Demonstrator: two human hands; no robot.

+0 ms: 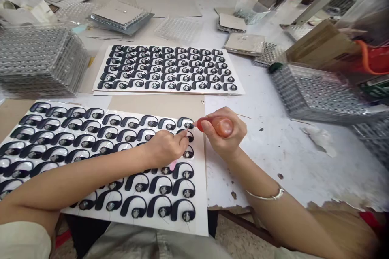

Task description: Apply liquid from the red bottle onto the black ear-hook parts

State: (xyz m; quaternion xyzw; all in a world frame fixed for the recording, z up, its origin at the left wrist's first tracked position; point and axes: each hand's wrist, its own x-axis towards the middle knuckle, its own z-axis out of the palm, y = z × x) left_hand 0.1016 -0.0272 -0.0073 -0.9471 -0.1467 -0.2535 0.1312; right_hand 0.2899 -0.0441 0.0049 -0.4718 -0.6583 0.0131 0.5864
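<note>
My left hand [168, 147] is closed in a pinch over the right side of the near white sheet [200, 210]. A slim tool with a pink end [173, 165] pokes out below its fingers; the rest of it is mostly hidden. My right hand [226, 141] wraps round an orange-red squeeze bottle [223, 126], its nozzle end pointing left. Both hands meet at the top right dark hook-shaped piece [185, 122], which looks like an ear-hook earphone part with a small round metallic component. Rows of the same pieces cover the sheet, partly hidden by my left forearm.
Behind lies a second white sheet [237, 85] with rows of hook-shaped pieces. Stacked clear trays [33, 60] stand at the left, with more trays [316, 93] at the right. A cardboard box [322, 44] and crumpled tissue [319, 139] are also on the right.
</note>
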